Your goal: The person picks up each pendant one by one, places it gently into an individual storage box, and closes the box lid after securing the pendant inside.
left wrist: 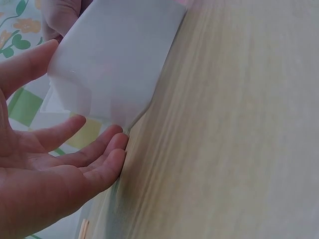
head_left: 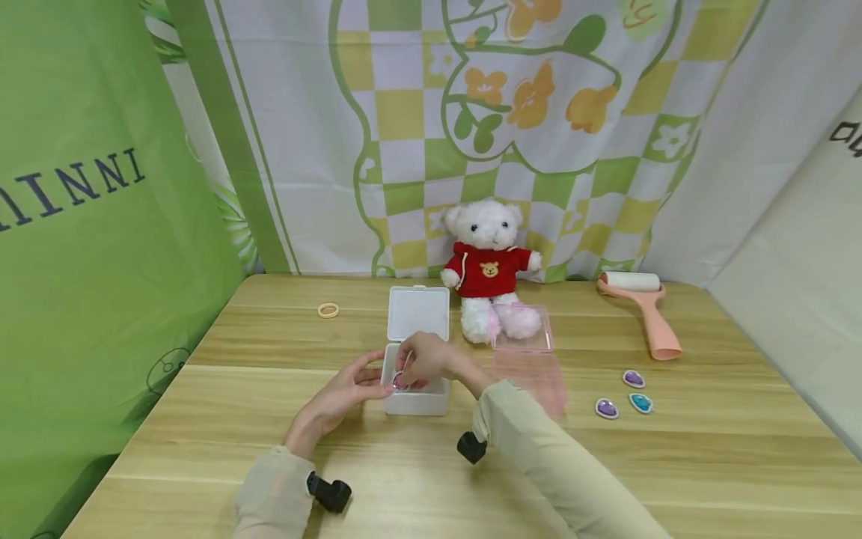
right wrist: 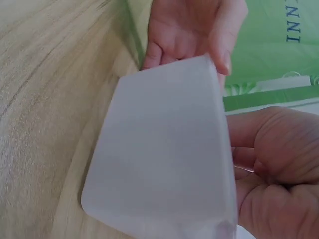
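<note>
We record a smooth, whitish plastic box (head_left: 415,405) with its squarish lid (head_left: 418,313) raised, standing on a wood-grained table (head_left: 377,468). The left hand (head_left: 342,395) rests loosely extended fingers against the box's side. Inside the opening, beside the left thumb, the right hand (head_left: 429,355) pinches a rounded purple gem (head_left: 399,382), pale-rimmed, shiny and partly covered.

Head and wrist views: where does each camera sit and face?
Head: on the head, facing forward and down at the table and white box; left hand, right hand and sleeves show.
Left wrist: on that wrist, facing the box's outside; left hand close, right hand partly seen beyond.
Right wrist: on that wrist, facing the box's outside; right hand close, left beyond.
Both wrist views share the box and both hands.
</note>
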A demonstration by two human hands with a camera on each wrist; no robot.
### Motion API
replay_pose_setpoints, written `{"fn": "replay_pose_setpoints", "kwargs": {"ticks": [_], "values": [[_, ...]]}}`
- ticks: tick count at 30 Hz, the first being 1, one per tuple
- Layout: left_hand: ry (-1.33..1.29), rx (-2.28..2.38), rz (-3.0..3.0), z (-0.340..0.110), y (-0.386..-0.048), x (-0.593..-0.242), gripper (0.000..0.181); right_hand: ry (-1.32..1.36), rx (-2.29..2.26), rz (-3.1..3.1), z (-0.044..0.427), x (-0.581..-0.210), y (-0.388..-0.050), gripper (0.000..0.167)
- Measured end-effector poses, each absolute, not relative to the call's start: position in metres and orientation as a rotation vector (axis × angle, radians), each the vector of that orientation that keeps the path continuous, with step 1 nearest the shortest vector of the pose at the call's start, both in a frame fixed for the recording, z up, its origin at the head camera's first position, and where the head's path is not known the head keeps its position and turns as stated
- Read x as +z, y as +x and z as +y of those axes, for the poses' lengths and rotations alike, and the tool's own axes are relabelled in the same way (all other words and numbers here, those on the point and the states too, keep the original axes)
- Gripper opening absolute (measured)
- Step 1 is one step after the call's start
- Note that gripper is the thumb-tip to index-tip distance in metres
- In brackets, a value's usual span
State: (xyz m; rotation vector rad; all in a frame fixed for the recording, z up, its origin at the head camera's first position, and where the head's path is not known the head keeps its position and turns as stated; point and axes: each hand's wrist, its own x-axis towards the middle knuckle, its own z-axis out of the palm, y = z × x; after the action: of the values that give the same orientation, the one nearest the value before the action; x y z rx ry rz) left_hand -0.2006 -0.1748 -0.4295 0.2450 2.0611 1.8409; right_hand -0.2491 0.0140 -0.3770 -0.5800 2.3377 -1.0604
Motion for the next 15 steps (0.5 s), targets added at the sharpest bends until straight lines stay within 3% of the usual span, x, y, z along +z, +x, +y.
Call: {"fn": "replay_pose_setpoints", "kwargs": {"ticks": [15], "values": [[0.235,1.822,2.077,-0.176,-0.199,-0.429,0.072,-0.763,-0.602,2.555,-0.003,-0.39,-0.249,0.007]]}}
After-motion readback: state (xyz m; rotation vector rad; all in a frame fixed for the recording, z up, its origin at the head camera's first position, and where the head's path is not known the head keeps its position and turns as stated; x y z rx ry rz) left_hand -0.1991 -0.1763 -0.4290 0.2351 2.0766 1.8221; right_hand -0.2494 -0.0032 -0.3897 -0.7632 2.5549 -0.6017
